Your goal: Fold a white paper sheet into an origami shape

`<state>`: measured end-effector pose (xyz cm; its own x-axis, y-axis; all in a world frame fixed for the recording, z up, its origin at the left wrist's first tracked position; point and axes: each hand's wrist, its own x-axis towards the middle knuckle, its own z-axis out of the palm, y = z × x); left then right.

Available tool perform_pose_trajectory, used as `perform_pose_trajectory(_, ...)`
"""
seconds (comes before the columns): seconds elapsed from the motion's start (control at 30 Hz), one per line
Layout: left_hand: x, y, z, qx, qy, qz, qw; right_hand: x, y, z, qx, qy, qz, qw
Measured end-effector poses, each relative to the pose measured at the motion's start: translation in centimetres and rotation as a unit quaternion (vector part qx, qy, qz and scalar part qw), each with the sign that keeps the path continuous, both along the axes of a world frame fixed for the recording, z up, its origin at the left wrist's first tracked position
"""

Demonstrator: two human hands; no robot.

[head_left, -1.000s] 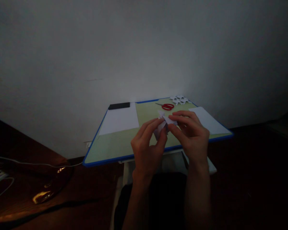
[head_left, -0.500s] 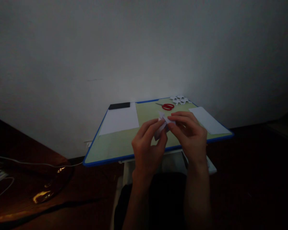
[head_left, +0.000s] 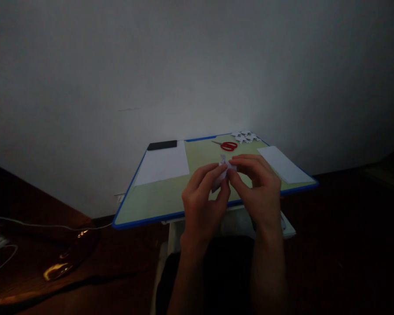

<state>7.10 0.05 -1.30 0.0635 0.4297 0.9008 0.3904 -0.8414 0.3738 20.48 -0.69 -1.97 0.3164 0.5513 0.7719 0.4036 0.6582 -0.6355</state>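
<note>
Between my two hands, above the near part of the table, is a small piece of folded white paper (head_left: 218, 180). My left hand (head_left: 203, 199) pinches it from the left, thumb below and fingers on top. From the right, my right hand (head_left: 258, 188) grips its other side between thumb and fingertips. A narrow folded point sticks up at the top of the paper. My fingers hide much of its middle. Beyond the hands lie red-handled scissors (head_left: 229, 146), and behind them to the right a cluster of folded white paper pieces (head_left: 245, 137).
The pale green table (head_left: 151, 203) has a blue rim and stands against a grey wall (head_left: 184, 65). A white sheet (head_left: 162, 165) lies at left with a dark flat object (head_left: 162, 145) at its far edge. White paper (head_left: 285, 164) rests at right. A cable (head_left: 52, 225) runs at left.
My right hand has moved slightly left, closer to my left hand. The paper's top point now stands more upright and narrower, and less of the paper shows between the fingers.
</note>
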Motion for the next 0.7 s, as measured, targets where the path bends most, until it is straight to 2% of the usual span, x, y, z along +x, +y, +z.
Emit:
perform_pose_trajectory(0.13, -0.2, -0.1, 0.3, -0.002, -0.004, -0.005, 1.0, 0.2, -0.2, 0.1, 0.008, -0.024, -0.003, 1.0)
perform_pose_trajectory(0.3, -0.2, -0.4, 0.6, -0.04, -0.033, -0.037, 0.998, 0.5, -0.4, 0.3, 0.021, -0.047, -0.016, 0.999)
perform_pose_trajectory(0.57, 0.7, -0.5, 0.5, -0.085, -0.088, 0.014, 0.992, 0.4, -0.5, 0.6, 0.036, -0.094, -0.025, 0.995)
perform_pose_trajectory(0.7, 0.8, -0.5, 0.6, -0.095, -0.091, 0.016, 0.991, 0.4, -0.4, 0.6, 0.04, -0.098, -0.022, 0.994)
